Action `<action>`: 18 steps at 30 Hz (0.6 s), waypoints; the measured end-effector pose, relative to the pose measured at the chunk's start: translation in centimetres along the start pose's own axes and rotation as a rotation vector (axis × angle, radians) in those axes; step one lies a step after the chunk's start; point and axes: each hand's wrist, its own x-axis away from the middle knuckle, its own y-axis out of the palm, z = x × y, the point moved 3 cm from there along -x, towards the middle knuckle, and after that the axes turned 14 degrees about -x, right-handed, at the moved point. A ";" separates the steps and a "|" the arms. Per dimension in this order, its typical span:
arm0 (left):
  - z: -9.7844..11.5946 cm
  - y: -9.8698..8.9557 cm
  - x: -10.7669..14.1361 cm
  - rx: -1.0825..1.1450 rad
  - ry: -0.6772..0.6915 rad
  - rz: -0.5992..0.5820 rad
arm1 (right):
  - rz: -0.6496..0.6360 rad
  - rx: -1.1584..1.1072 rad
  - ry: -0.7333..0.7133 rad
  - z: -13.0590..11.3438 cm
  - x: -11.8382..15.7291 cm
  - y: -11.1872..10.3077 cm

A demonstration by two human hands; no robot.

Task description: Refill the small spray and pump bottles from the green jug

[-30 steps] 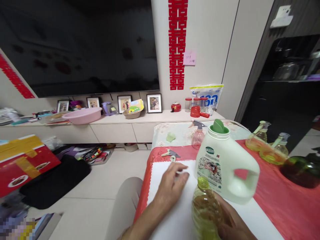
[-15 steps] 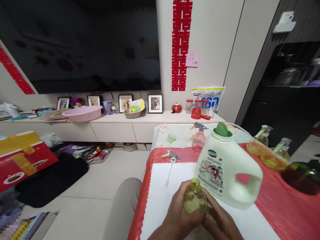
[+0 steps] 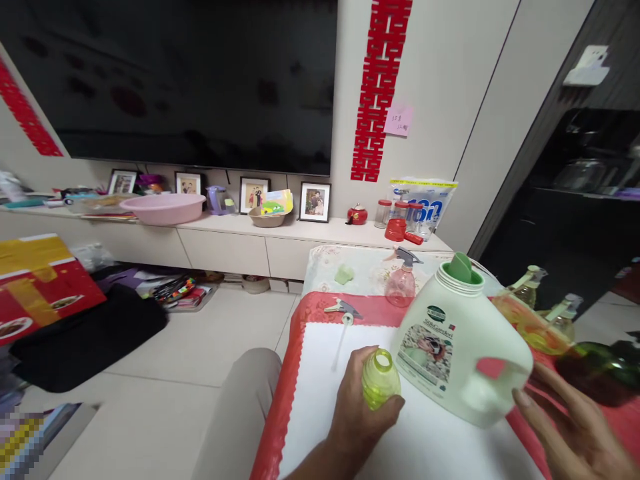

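My left hand (image 3: 356, 407) is wrapped round a yellow-green see-through bottle (image 3: 381, 381), whose uncapped neck tilts up toward the back. Beside it on the white sheet stands a large pale green detergent jug (image 3: 425, 353) with an uncapped mouth and a green spout (image 3: 460, 267). My right hand (image 3: 575, 420) is at the jug's handle side, fingers apart and holding nothing; whether a fingertip touches the jug I cannot tell. A grey spray head (image 3: 344, 310) with a thin clear tube lies behind the bottle, near the sheet's far edge.
A pink spray bottle (image 3: 400, 287) stands behind the jug. Yellowish pump bottles (image 3: 563, 317) and a dark green bottle (image 3: 605, 367) are at the right. The table has a red cover (image 3: 285, 373) under a white sheet (image 3: 320, 393). A light green lump (image 3: 344, 274) lies at the back.
My right hand has left the bottle and moved right to the jug's handle side. The bottle, now in my left hand alone, has shifted slightly left. The camera view has tilted a little.
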 end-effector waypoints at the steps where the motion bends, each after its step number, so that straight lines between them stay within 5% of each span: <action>1: -0.2 0.1 0.0 -0.014 0.014 0.015 | 0.023 0.021 0.056 0.2 -0.2 0.5; 8: -0.6 0.6 -0.2 -0.104 0.053 -0.018 | -0.046 -0.088 0.301 0.9 -2.8 2.7; 14: -0.5 0.5 -0.3 -0.120 -0.010 -0.094 | -0.003 -0.056 0.236 0.1 -4.6 3.8; 18: -0.5 0.4 -0.3 -0.123 0.015 -0.099 | 0.006 0.039 0.176 -2.2 -4.7 2.7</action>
